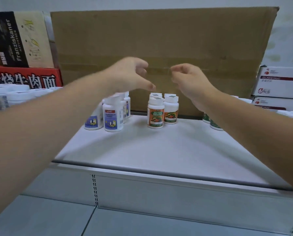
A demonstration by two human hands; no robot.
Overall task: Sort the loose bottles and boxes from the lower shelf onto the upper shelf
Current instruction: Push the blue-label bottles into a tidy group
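Both hands hang in the air above the upper shelf [142,147], a white shelf with a dark front rail, just in front of a large brown carton [159,45] that stands at its back. The left hand [130,74] is loosely spread, with the thumb held down and away from its gently curved fingers, and it holds nothing. The right hand [188,79] has its fingers curled in and their tips drawn together. The blur hides whether anything is pinched between them.

The sorted bottles stand upright on the shelf below the hands, grouped by label. On the left is a cluster of white bottles with blue labels [112,116] and white caps, set close together in rows. In the middle, under the gap between the hands, are white bottles with orange labels [156,114] showing fruit and vegetables, again touching one another. On the right, bottles with green labels [214,124] are mostly hidden behind the right forearm.

To the left stand a black Franziskaner box [9,40], a red box [23,77] with white Chinese characters and more white-capped bottles [14,96]. To the right are stacked white boxes [278,82] marked 6 PCS.
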